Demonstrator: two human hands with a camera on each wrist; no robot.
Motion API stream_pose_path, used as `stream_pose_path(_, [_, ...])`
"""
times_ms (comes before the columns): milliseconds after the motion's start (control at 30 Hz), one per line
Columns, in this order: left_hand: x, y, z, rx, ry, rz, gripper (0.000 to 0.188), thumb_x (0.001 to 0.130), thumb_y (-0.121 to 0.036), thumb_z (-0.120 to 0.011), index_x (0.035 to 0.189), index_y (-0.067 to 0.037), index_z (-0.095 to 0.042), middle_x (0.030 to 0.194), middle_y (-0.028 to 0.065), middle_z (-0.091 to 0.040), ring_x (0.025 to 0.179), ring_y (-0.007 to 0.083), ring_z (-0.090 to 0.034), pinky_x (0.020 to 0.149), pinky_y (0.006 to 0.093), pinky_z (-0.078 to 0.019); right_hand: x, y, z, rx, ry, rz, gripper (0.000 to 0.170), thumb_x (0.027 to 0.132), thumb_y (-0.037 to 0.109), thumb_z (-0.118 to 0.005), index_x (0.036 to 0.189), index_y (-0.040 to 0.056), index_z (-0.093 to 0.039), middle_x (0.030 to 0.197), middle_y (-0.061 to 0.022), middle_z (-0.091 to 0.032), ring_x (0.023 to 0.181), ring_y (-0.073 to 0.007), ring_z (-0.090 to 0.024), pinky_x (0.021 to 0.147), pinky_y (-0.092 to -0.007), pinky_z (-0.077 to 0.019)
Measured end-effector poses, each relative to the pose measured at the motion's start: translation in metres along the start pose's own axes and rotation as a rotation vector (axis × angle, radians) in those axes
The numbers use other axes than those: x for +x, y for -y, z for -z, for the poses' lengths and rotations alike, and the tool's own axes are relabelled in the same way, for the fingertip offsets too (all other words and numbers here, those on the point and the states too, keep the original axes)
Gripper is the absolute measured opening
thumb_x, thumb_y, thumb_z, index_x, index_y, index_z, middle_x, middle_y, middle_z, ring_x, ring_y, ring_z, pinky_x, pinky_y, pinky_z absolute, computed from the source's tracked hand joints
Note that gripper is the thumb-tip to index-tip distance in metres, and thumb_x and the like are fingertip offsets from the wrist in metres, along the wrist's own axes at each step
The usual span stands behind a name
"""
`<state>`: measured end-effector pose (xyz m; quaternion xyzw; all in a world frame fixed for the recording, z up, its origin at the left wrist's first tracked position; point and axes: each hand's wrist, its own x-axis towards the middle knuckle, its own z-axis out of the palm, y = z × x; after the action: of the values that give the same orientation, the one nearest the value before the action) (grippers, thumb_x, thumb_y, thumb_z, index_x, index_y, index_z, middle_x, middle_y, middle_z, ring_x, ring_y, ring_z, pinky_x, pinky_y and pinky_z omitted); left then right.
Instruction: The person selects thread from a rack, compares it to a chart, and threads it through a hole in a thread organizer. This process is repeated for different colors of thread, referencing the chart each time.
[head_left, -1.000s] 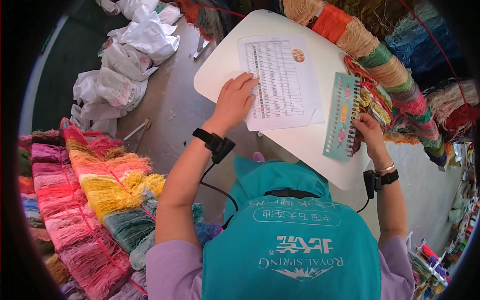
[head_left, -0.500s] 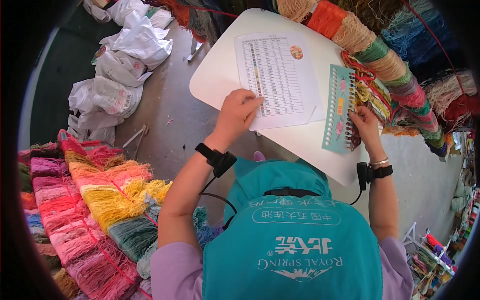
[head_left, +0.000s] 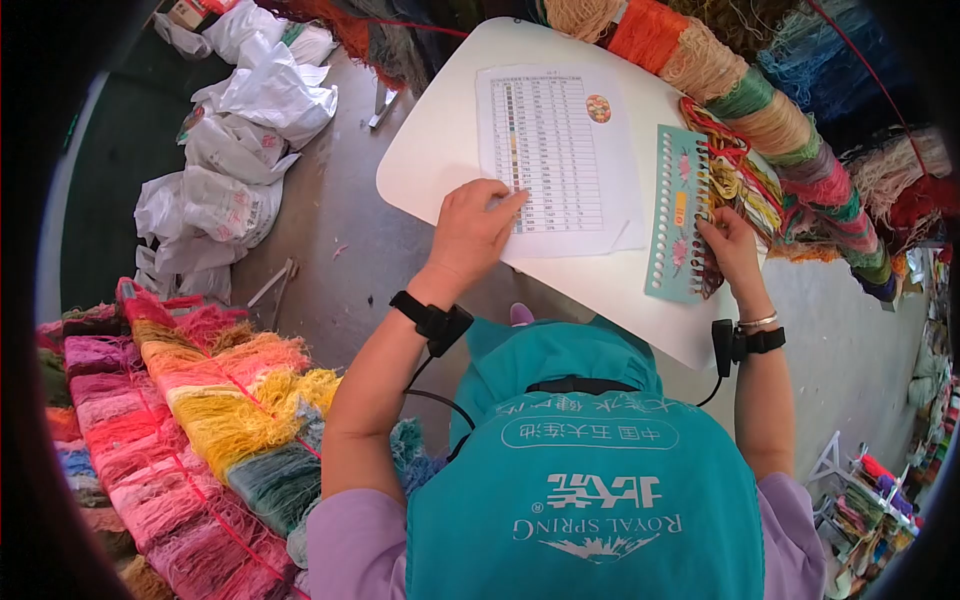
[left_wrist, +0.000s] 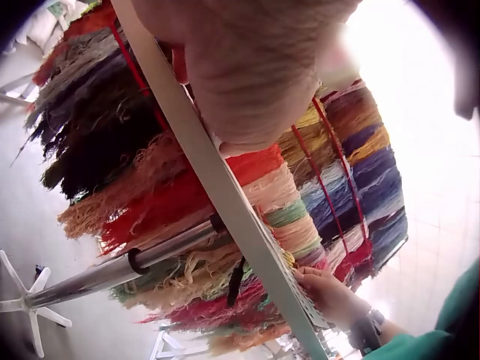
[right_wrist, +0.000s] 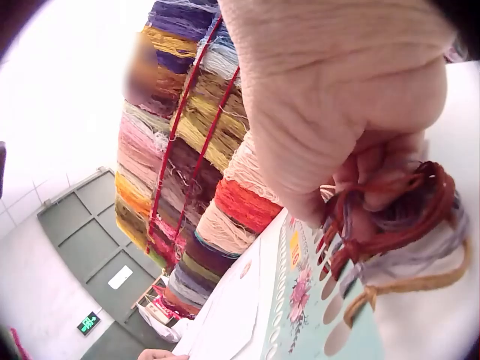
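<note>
My left hand (head_left: 470, 230) lies at the left side of a printed chart sheet (head_left: 565, 150), its index finger straight along the numbered rows beside a column of colour swatches. Toward the right edge of the white table (head_left: 610, 290) is a teal punched thread card (head_left: 672, 205) with pink flowers and a yellow label. Skeins of thread (head_left: 745, 185) hang from the holes along its right side. My right hand (head_left: 735, 250) is at that edge, fingers curled among reddish-brown and purple thread loops (right_wrist: 439, 217). The palm partly hides these fingers in the right wrist view.
Thick rows of coloured yarn hanks (head_left: 690, 65) hang just past the table's far right edge. More hanks (head_left: 200, 420) are at the lower left. White plastic bags (head_left: 235, 190) sit on the floor to the left. A metal table post (left_wrist: 112, 277) stands under the tabletop.
My left hand has slid down the chart toward its lower rows, mostly in the first half second. The right hand stays at the card's edge, while the whole view shifts slightly.
</note>
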<state>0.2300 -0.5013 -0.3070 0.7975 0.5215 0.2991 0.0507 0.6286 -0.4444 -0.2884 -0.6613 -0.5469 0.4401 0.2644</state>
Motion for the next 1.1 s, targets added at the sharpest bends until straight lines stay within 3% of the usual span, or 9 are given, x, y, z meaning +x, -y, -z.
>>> stream_pose_path(433, [0.01,0.012,0.008,-0.036,0.0,-0.035,0.035,0.081,0.001,-0.065,0.114,-0.006,-0.072,0.103,0.0155,-0.064,0.094,0.0335,-0.064,0.083,0.0429,-0.0523,0.0,-0.001,-0.005,-0.046,-0.054,0.001,0.019,0.092,0.021,-0.07,0.094,0.0063,-0.058,0.06,0.0027,-0.059,0.046,-0.006,-0.051,0.043,-0.024,-0.04])
stream_pose_path(533, [0.009,0.017,0.004,-0.018,0.033,-0.005,0.037,0.079,0.0,-0.068,0.113,-0.012,-0.072,0.107,0.0086,-0.062,0.102,0.0283,-0.062,0.087,0.0429,-0.05,-0.001,0.001,-0.007,-0.064,-0.075,-0.015,0.02,0.092,0.021,-0.071,0.093,0.0061,-0.058,0.06,0.0021,-0.059,0.046,-0.0065,-0.051,0.043,-0.0243,-0.0399])
stream_pose_path(633, [0.012,0.018,0.007,-0.032,-0.001,-0.043,0.039,0.077,0.003,-0.065,0.114,-0.006,-0.072,0.105,0.016,-0.064,0.095,0.0336,-0.064,0.083,0.0431,-0.053,0.0,0.002,-0.009,-0.064,-0.09,-0.024,0.02,0.091,0.021,-0.071,0.093,0.0059,-0.058,0.061,0.0014,-0.058,0.046,-0.0068,-0.051,0.043,-0.0246,-0.0403])
stream_pose_path(900, [0.014,0.019,0.005,-0.029,0.003,0.0,0.042,0.075,0.005,-0.067,0.115,-0.008,-0.072,0.109,0.0138,-0.063,0.099,0.0326,-0.064,0.083,0.0431,-0.0526,0.003,-0.001,-0.007,-0.051,-0.05,-0.044,0.022,0.09,0.022,-0.072,0.092,0.0046,-0.058,0.061,0.001,-0.058,0.049,-0.0074,-0.053,0.046,-0.0258,-0.0414])
stream_pose_path(1100, [0.014,0.01,0.009,-0.011,0.039,0.061,0.048,0.074,0.009,-0.064,0.118,-0.008,-0.071,0.114,0.0164,-0.062,0.102,0.0347,-0.063,0.087,0.0429,-0.0529,0.011,-0.009,-0.004,-0.148,-0.041,0.083,0.024,0.089,0.023,-0.073,0.09,0.0029,-0.06,0.062,0.0008,-0.058,0.052,-0.0075,-0.051,0.049,-0.026,-0.0413])
